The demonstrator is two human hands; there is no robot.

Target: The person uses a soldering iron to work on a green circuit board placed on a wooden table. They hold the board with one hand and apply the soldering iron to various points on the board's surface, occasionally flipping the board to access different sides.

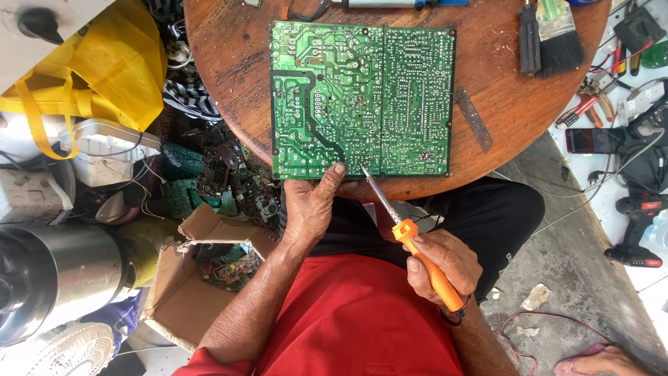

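A large green circuit board [362,101] lies solder side up on a round wooden table [229,63]. My left hand [309,205] grips the board's near edge, thumb on top. My right hand [445,268] holds an orange-handled soldering iron [424,261]. Its metal tip touches the board close to the near edge, just right of my left thumb.
Two paint brushes [553,35] lie at the table's far right. Pliers, screwdrivers and a red drill [637,254] sit on the floor to the right. A cardboard box [188,278] of scrap boards, a yellow bag [104,69] and a steel pot [56,278] crowd the left.
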